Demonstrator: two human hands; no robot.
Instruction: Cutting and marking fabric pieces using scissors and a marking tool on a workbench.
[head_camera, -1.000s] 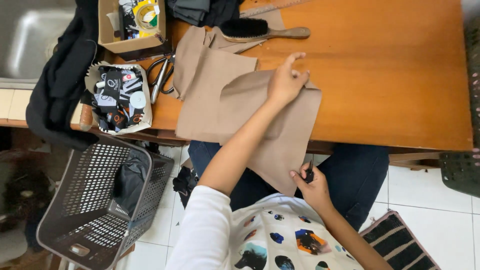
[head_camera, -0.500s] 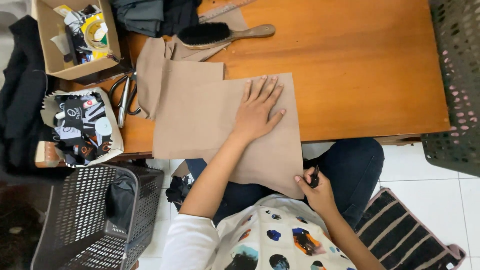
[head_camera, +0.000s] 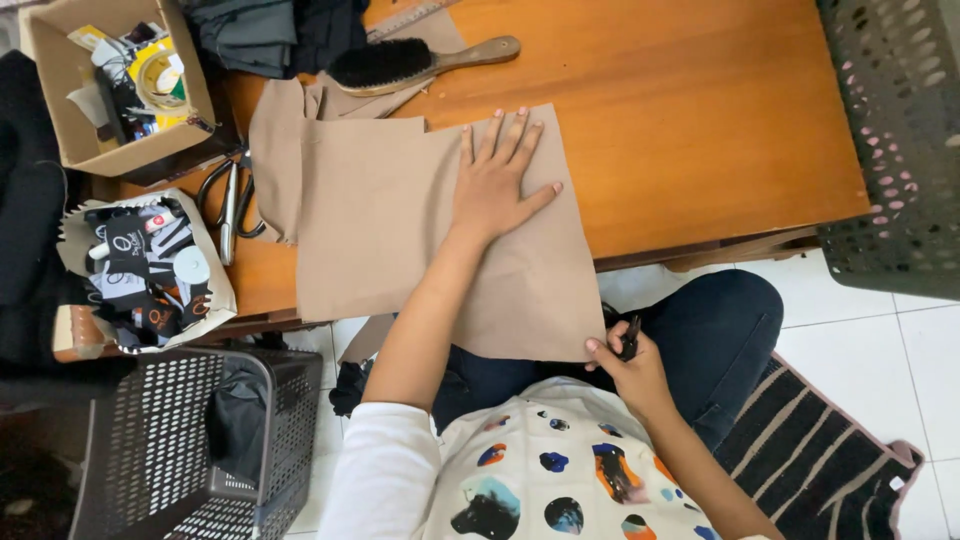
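At the far left a cardboard box (head_camera: 60, 110) of small items sits on the wooden bench (head_camera: 700, 120), with scissors (head_camera: 228, 205) just beside a tan cloth (head_camera: 380, 230). The cloth lies flat, its near edge hanging over the bench front. A brush (head_camera: 400, 62) rests beyond it. The left hand (head_camera: 495, 180) presses open-palmed, fingers spread, on the cloth. The right hand (head_camera: 625, 362) pinches the cloth's lower corner while gripping a small dark tool (head_camera: 631, 337).

wooden brush (head_camera: 420, 62), scissors (head_camera: 228, 205), cardboard box (head_camera: 70, 120), dark plastic basket (head_camera: 180, 450), striped rug (head_camera: 820, 460)
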